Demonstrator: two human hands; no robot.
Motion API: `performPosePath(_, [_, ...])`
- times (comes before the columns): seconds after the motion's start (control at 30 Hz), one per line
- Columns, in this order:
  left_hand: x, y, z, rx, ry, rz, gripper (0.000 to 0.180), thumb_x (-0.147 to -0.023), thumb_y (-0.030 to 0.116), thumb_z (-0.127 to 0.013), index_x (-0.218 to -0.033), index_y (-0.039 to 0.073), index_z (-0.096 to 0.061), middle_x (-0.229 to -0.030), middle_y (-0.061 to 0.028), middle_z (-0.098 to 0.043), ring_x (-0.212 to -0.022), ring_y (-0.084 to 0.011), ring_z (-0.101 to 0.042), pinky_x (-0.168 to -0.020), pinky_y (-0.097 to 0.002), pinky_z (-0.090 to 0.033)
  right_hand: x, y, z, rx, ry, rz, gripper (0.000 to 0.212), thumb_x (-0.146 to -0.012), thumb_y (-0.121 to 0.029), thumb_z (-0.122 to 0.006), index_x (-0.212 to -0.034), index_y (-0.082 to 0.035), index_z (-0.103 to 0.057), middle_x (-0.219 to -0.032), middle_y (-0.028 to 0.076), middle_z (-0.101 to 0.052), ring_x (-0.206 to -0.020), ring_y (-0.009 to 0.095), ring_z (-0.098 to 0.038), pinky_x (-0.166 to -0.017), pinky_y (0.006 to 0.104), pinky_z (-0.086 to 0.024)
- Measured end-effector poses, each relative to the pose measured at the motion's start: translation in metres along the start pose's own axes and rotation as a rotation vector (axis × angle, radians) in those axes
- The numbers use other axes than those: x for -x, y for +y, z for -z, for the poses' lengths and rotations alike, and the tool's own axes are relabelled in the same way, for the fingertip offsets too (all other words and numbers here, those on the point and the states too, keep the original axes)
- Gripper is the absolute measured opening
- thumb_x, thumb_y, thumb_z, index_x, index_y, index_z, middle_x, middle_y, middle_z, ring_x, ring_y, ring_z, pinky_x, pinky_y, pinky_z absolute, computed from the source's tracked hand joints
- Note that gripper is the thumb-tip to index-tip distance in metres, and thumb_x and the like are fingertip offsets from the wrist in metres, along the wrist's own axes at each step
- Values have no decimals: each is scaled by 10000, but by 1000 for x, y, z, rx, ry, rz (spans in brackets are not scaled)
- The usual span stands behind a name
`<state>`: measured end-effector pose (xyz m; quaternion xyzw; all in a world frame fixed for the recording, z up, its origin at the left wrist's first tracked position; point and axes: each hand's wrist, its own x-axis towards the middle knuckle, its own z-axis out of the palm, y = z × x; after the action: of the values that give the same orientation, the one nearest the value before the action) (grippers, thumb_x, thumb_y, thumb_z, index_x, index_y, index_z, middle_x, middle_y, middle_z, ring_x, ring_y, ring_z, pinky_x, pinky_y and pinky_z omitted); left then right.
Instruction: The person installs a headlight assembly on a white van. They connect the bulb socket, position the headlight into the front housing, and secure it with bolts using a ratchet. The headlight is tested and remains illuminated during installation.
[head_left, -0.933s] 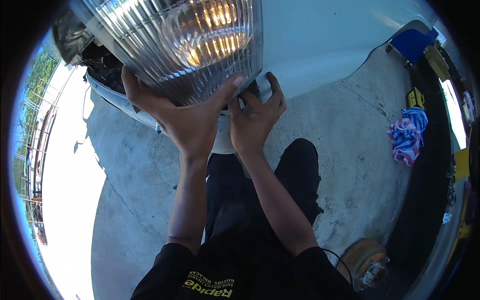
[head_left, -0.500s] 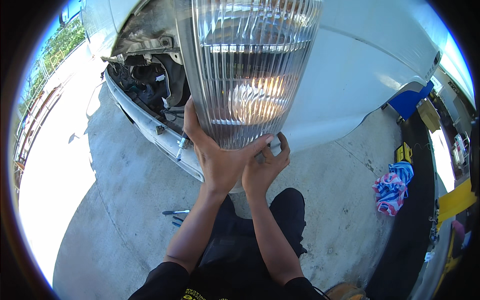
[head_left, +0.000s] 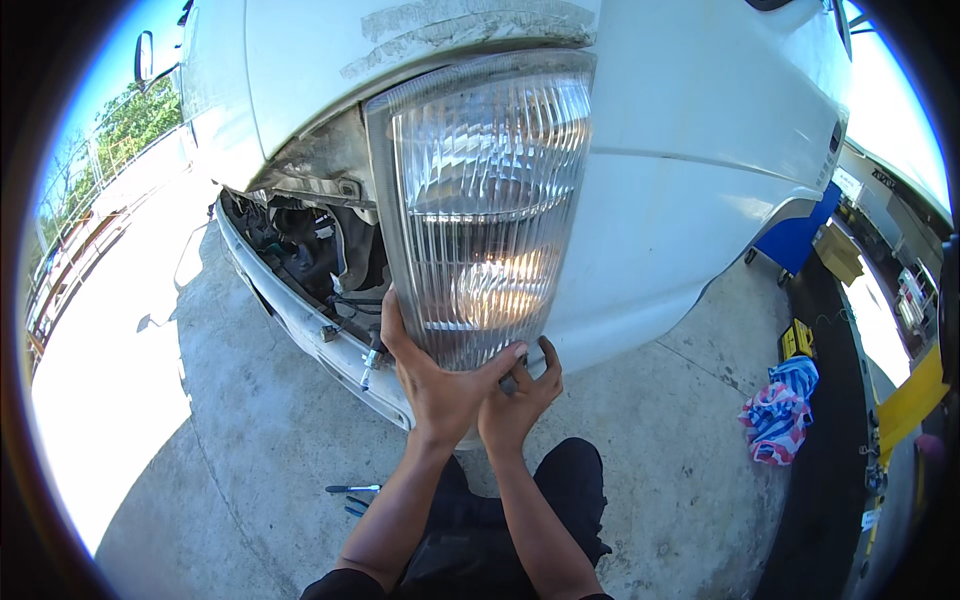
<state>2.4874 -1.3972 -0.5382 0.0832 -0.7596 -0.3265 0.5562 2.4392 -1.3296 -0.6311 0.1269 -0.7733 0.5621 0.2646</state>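
Clasping the ribbed lamp point(head_left: 490, 230) by its lower end in the head view, the left hand's point(head_left: 438, 398) fingers seemingly steady it upright; the right hand point(head_left: 512, 410) curls beneath, perhaps supporting it, grip hidden. White vehicle bodywork point(head_left: 690, 240) flanks the lamp's right, an open cavity point(head_left: 305, 245) its left.

Grey concrete floor point(head_left: 680, 430) crossed by thin joint lines, its left part bleached by harsh sunlight point(head_left: 110, 370), green trees point(head_left: 140, 125) backed by blue sky point(head_left: 85, 95), the right side bordered by a black band point(head_left: 825, 470), a wheeled blue cart point(head_left: 800, 235) flanked by a cardboard box point(head_left: 838, 253)
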Motion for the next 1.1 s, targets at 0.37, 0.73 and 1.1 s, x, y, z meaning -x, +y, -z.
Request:
performPosePath(0.37, [3,0,-1,46,2,27,1412,-662,285,-1044,-1634,-9,-64,-1515,-274,-327,-1426,-398,-425,-1165,-520,-417,5,-6,2,56,0,-75,275,-896,-174,-810,-1111,-4,-799,-1592,150,-402,-1425,394,-316,-1186,550,-336])
performPosePath(0.73, [4,-1,0,-11,5,41,1463,-654,382,-1042,-1637,-25,-38,-1575,-269,-229,-1516,-425,-272,-1242,-551,-293,7,-17,8,30,27,-91,204,-883,-152,-813,-1062,-55,-805,-1586,157,-418,-1449,412,-311,-1185,579,-316])
performPosePath(1.1, [3,-2,1,52,12,41,1492,-665,381,-1037,-1662,-17,-1,-1627,-283,-167,-1558,-455,-191,-1258,-583,-279,9,-12,3,21,48,-86,206,-872,-189,-844,-1013,-44,-803,-1568,185,-431,-1453,424,-317,-1180,597,-297])
